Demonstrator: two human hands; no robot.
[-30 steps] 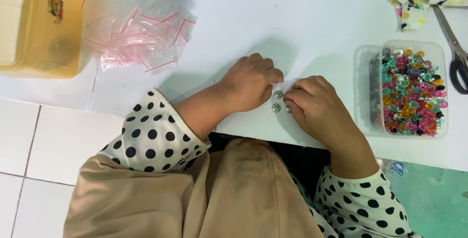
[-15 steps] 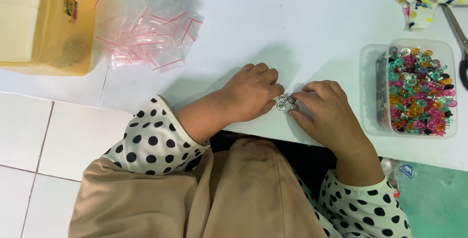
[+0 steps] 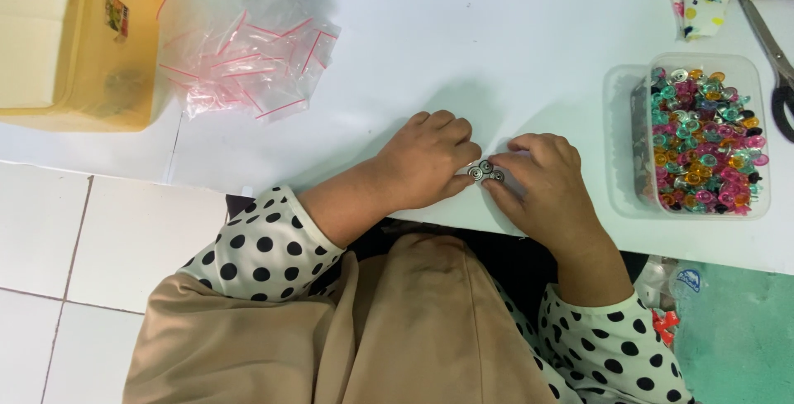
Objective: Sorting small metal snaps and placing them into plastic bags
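My left hand (image 3: 426, 160) and right hand (image 3: 542, 185) pinch small snaps (image 3: 484, 172) at the table (image 3: 463, 48) edge; a slip could drop them onto my lap.

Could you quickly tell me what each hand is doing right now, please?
Left hand: fingers curled shut, pinching the small round silver metal snap pieces.
Right hand: fingers curled shut, pinching the same pieces from the other side.
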